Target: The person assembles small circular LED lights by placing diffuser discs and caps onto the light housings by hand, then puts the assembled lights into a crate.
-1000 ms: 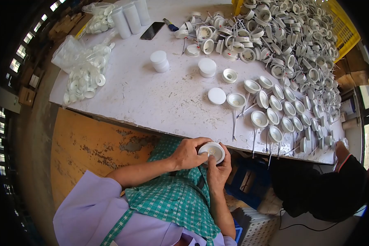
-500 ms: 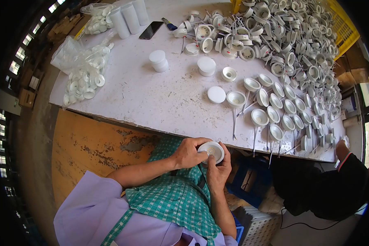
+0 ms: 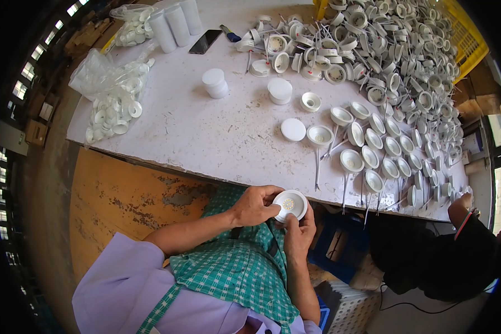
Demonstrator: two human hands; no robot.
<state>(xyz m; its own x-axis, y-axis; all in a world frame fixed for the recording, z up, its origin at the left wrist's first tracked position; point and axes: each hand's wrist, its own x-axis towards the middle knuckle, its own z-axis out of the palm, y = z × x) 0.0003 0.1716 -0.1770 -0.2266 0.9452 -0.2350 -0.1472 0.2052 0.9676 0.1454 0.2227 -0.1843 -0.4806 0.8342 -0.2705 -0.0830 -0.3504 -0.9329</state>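
Observation:
Just off the table's front edge, above my lap, both hands hold a white LED downlight housing [image 3: 293, 203], its bowl facing up and small dots showing on its base. My left hand [image 3: 255, 206] grips the left rim, thumb by the bowl. My right hand [image 3: 299, 235] closes round the lower right side, thumb at the near rim. On the table in front stand rows of similar housings [image 3: 352, 161] with wires hanging from them. Stacked white discs [image 3: 280, 91], a single white disc stack [image 3: 293, 129] and a small white ring [image 3: 310, 102] stand beyond.
A large heap of wired housings [image 3: 373, 50] fills the back right, beside a yellow crate [image 3: 467, 39]. Bags of white rings [image 3: 114, 111], a phone [image 3: 205, 42] and a brush [image 3: 230, 34] lie farther back. At right, a co-worker's hand [image 3: 460, 209] reaches the table edge.
My right thumb has drawn back from inside the bowl to its near rim, uncovering the base. The housing has shifted slightly right. The co-worker's hand has moved a little left and down.

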